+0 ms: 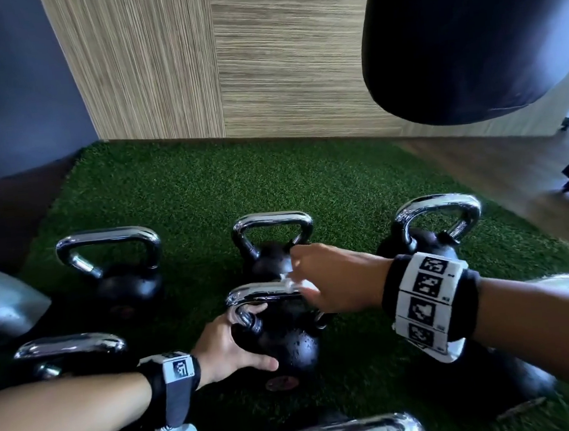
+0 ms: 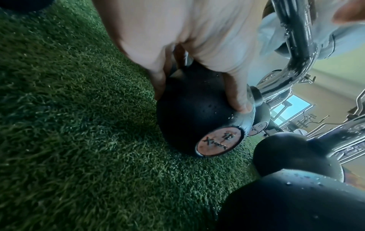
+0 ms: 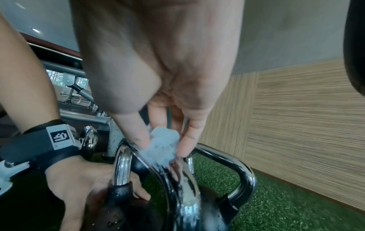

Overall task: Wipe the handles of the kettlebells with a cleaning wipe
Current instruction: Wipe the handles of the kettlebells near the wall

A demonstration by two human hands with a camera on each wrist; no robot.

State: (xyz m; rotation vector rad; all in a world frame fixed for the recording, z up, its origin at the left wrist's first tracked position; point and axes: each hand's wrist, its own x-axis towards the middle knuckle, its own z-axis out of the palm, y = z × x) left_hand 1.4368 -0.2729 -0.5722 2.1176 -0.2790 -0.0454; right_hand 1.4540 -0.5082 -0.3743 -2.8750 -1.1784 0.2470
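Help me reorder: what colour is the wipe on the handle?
Pale bluish white; the wipe shows best in the right wrist view.

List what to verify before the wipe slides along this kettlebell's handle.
1. White cleaning wipe pinched in the right hand: ok.
2. Wipe touching the chrome handle of the black round kettlebell: ok.
3. Left hand gripping that kettlebell's body: ok.
4. Kettlebell resting on the green artificial turf: ok.
5. Clearance between the right hand and the rear kettlebell: cannot tell.
6. Handle's underside clean: cannot tell.
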